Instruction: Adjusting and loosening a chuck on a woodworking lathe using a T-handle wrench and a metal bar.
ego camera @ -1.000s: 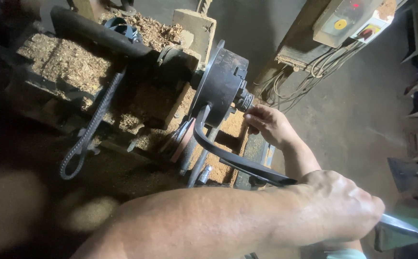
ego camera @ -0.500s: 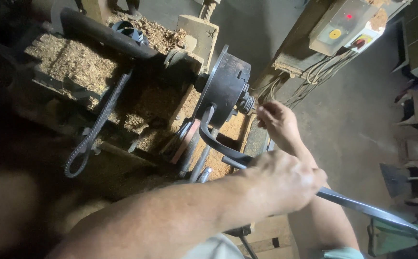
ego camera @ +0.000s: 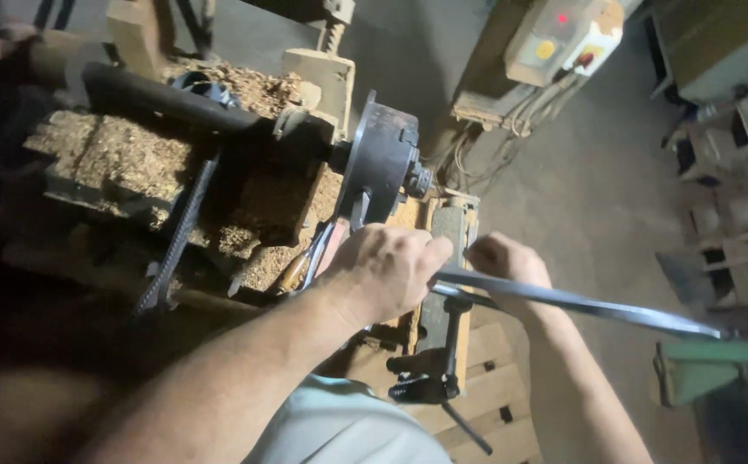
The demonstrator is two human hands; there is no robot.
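- The left hand (ego camera: 384, 271) has its fingers curled tight around a long, dark, flat metal bar (ego camera: 576, 302), just below the round black metal chuck (ego camera: 382, 163) of a wood lathe.
- The right hand (ego camera: 504, 265) closes on the same bar just beside the left.
- The bar runs out past the lathe bed's right end, over the floor.
- Wood shavings (ego camera: 112, 155) cover the lathe bed.
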